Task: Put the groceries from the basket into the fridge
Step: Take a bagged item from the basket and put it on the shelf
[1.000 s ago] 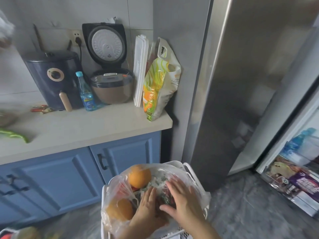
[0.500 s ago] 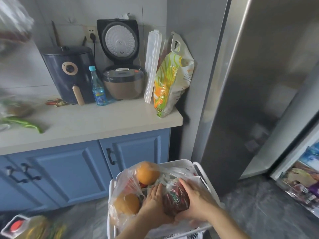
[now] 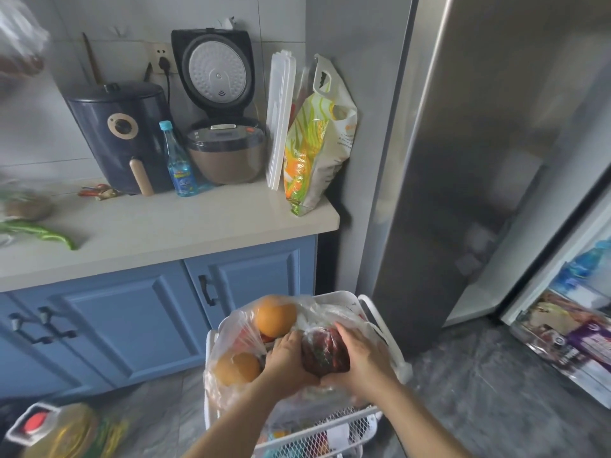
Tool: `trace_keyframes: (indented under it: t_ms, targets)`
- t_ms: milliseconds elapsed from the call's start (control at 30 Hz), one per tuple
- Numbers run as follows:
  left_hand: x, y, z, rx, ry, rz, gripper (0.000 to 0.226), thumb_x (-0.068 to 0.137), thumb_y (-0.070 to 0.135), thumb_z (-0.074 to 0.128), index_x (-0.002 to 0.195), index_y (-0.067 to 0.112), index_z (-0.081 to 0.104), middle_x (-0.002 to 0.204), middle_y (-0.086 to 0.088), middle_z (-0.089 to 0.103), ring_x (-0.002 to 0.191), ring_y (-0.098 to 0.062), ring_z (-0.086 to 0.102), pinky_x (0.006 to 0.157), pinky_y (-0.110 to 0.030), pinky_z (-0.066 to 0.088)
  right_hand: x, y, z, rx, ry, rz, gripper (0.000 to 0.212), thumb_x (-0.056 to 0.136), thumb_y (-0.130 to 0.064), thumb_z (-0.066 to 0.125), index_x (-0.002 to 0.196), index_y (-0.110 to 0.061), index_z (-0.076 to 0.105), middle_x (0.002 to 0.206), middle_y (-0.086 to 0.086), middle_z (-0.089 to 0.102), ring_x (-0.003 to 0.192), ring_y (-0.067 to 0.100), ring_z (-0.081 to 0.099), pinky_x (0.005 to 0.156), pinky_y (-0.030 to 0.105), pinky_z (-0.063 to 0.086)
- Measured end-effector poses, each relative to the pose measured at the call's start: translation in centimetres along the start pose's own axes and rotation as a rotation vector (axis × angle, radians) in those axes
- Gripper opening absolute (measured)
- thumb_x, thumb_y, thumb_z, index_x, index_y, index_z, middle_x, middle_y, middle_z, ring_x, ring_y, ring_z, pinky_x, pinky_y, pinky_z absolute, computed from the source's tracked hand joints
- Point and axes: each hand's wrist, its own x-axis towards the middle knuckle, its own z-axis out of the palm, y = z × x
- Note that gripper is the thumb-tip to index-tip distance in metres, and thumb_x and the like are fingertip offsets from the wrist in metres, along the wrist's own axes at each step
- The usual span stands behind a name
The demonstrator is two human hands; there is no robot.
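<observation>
A white mesh basket (image 3: 373, 309) stands on the floor at the bottom centre, filled with clear plastic bags. One bag holds oranges (image 3: 276, 315). Just above the basket, my left hand (image 3: 286, 360) and my right hand (image 3: 360, 357) clasp a small clear bag of dark red produce (image 3: 325, 353) from either side. The fridge (image 3: 479, 143) rises on the right, its steel door swung open. Packets and a blue bottle sit on the door shelves (image 3: 568, 332) at the far right edge.
A beige counter (image 3: 158, 226) over blue cabinets carries an air fryer (image 3: 122, 133), a blue bottle (image 3: 177, 163), an open rice cooker (image 3: 221, 127), white trays, a printed bag (image 3: 317, 143) and green peppers (image 3: 43, 233). An oil jug (image 3: 49, 431) lies on the grey floor at bottom left.
Both hands have closed around the bag of red produce and raised it slightly out of the basket. The view has shifted a little.
</observation>
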Motion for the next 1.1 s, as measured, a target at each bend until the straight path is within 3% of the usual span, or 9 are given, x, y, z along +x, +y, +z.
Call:
trace_keyframes:
  t_ms: [100, 200, 433, 533, 733, 800, 867, 1000, 1100]
  targets:
    - [-0.5, 0.4, -0.8, -0.121, 0.019, -0.027, 0.065, 0.056, 0.04, 0.081, 0.109, 0.022, 0.048, 0.102, 0.004, 0.06, 0.095, -0.017, 0.059, 0.088, -0.038, 0.051, -0.5, -0.7, -0.5, 0.048, 0.065, -0.017, 0.097, 0.068, -0.061, 0.07, 0.147, -0.038, 0.02, 0.149, -0.013, 0.035, 0.137, 0.012, 0.033, 0.111, 0.042, 0.028]
    - [-1.3, 1.1, -1.7, -0.135, 0.011, -0.035, 0.049, 0.07, 0.029, 0.079, 0.105, 0.016, 0.048, 0.098, -0.002, 0.061, 0.088, -0.017, 0.06, 0.08, -0.03, 0.054, -1.1, -1.7, -0.9, -0.001, 0.076, -0.036, 0.089, 0.073, -0.055, 0.071, 0.146, -0.035, 0.023, 0.145, -0.011, 0.041, 0.131, 0.014, 0.042, 0.104, 0.044, 0.037]
    - [-2.2, 1.0, -3.1, -0.131, 0.075, -0.061, 0.055, 0.085, 0.018, 0.067, 0.134, 0.011, 0.042, 0.116, -0.008, 0.06, 0.093, -0.018, 0.059, 0.081, -0.027, 0.053, -2.1, -2.8, -1.2, -0.051, -0.039, -0.018, 0.086, 0.083, -0.044, 0.067, 0.15, -0.024, 0.018, 0.152, 0.0, 0.03, 0.137, 0.021, 0.033, 0.107, 0.045, 0.037]
    - [-2.5, 1.0, -3.5, -0.105, 0.023, -0.041, 0.045, 0.091, 0.021, 0.061, 0.132, 0.008, 0.047, 0.12, -0.011, 0.06, 0.094, -0.017, 0.055, 0.087, -0.029, 0.05, -1.9, -3.0, -1.2, -0.067, -0.039, 0.019, 0.078, 0.089, -0.038, 0.062, 0.15, -0.021, 0.018, 0.15, 0.005, 0.033, 0.134, 0.023, 0.037, 0.106, 0.043, 0.039]
    - [-3.1, -0.6, -2.9, 0.058, -0.1, -0.093, 0.043, 0.087, 0.03, 0.064, 0.121, 0.006, 0.055, 0.091, 0.003, 0.051, 0.088, -0.016, 0.048, 0.061, -0.018, 0.036, -1.1, -2.6, -0.9, -0.178, -0.058, 0.132, 0.073, 0.082, -0.049, 0.066, 0.139, -0.023, 0.029, 0.134, 0.006, 0.05, 0.115, 0.027, 0.054, 0.09, 0.043, 0.048]
    - [-3.3, -1.1, -2.5, 0.149, -0.15, -0.089, 0.042, 0.085, 0.026, 0.067, 0.119, 0.004, 0.055, 0.097, 0.001, 0.057, 0.088, -0.018, 0.056, 0.064, -0.019, 0.046, -0.9, -2.2, -0.9, -0.187, -0.08, 0.14, 0.081, 0.076, -0.053, 0.07, 0.14, -0.022, 0.029, 0.138, 0.004, 0.049, 0.12, 0.025, 0.052, 0.094, 0.042, 0.047]
    - [-3.3, -1.3, -1.7, 0.205, -0.164, -0.057, 0.05, 0.084, 0.026, 0.07, 0.122, 0.001, 0.05, 0.104, -0.007, 0.063, 0.092, -0.021, 0.062, 0.077, -0.027, 0.055, -1.0, -2.0, -1.0, -0.177, -0.139, 0.152, 0.096, 0.069, -0.055, 0.075, 0.144, -0.022, 0.025, 0.146, 0.002, 0.04, 0.127, 0.024, 0.047, 0.098, 0.041, 0.045]
    - [-3.3, -0.9, -0.6, 0.201, -0.134, -0.032, 0.1, 0.068, 0.033, 0.083, 0.142, 0.003, 0.023, 0.118, -0.016, 0.054, 0.099, -0.026, 0.06, 0.088, -0.035, 0.054, -1.0, -1.4, -0.8, -0.146, -0.18, 0.246, 0.108, 0.064, -0.047, 0.083, 0.147, -0.018, 0.02, 0.15, 0.002, 0.035, 0.129, 0.025, 0.045, 0.101, 0.043, 0.044]
    - [-3.2, -0.6, -0.3, 0.206, -0.113, -0.037, 0.103, 0.067, 0.032, 0.084, 0.143, 0.011, 0.017, 0.124, -0.019, 0.047, 0.104, -0.032, 0.058, 0.091, -0.041, 0.052, -1.2, -1.4, -0.5, -0.118, -0.139, 0.272, 0.105, 0.059, -0.042, 0.087, 0.141, -0.018, 0.025, 0.142, 0.005, 0.042, 0.119, 0.028, 0.052, 0.094, 0.045, 0.049]
